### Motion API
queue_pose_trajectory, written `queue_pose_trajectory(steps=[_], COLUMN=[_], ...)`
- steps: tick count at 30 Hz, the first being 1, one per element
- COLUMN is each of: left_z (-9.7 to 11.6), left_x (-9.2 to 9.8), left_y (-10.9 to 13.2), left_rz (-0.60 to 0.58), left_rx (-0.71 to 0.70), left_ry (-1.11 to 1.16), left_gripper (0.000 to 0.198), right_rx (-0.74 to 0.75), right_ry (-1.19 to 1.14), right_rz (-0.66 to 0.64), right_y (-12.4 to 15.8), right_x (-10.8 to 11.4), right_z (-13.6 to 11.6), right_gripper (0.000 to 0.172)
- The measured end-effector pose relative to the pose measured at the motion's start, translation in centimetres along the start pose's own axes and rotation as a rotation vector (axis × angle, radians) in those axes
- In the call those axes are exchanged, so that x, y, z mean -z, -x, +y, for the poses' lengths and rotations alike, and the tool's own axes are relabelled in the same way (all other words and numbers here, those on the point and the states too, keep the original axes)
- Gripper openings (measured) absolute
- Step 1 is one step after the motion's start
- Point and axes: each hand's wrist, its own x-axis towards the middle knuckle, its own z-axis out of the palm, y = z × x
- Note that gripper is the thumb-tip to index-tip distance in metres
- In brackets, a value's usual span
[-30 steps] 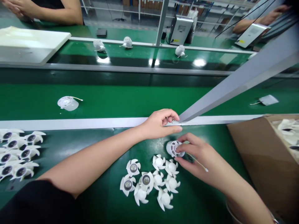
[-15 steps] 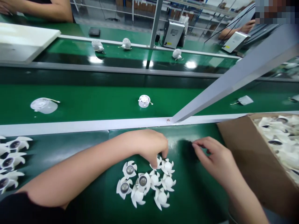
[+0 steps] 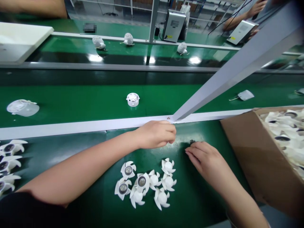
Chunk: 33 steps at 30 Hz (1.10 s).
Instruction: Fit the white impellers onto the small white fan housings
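My left hand [image 3: 160, 134] is above the green worktop [image 3: 102, 177], palm down with its fingers curled. A white fan impeller is likely inside it, hidden by the fingers. Just below lies a loose group of white fan impellers [image 3: 168, 182], some showing a round metal hub [image 3: 142, 181], others a white cap. To the right, my right hand [image 3: 204, 158] has thumb and fingertips pressed together low over the worktop. Whatever they hold is too small or covered to name. Small dark pieces [image 3: 192, 142] show right by its fingers.
On the right stands a cardboard box [image 3: 242, 145] full of white impellers. More impellers [image 3: 10, 164] stand at the left edge. Beyond a white rail [image 3: 59, 126], a green belt [image 3: 83, 101] carries a round fan housing [image 3: 133, 99]. A slanted post [image 3: 213, 79] rises from the rail.
My left hand has lifted away from the group, and the impeller under its fingers is gone from there. My right hand has shifted slightly left. The fan housing has moved left.
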Motion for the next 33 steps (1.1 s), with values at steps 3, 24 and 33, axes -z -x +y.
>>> queue_pose_trajectory(steps=[3,24,33], left_z=[-0.1,-2.4,-2.3], left_x=[-0.4,-0.4,-0.4], left_y=[0.1,0.4,0.0], left_rz=[-0.011,0.025,0.008], left_rx=[-0.066,0.112,0.174], left_ry=[-0.054,0.225,0.188], left_gripper=[0.017,0.023,0.024], right_rx=[0.041,0.091,0.154], right_ry=[0.205,0.131,0.197], right_rz=[-0.025,0.047,0.065], right_y=[-0.3,-5.8,-5.4], right_x=[0.2,-1.2,-0.8], right_z=[-1.0,-3.4,-4.0], right_gripper=[0.023,0.011,0.011])
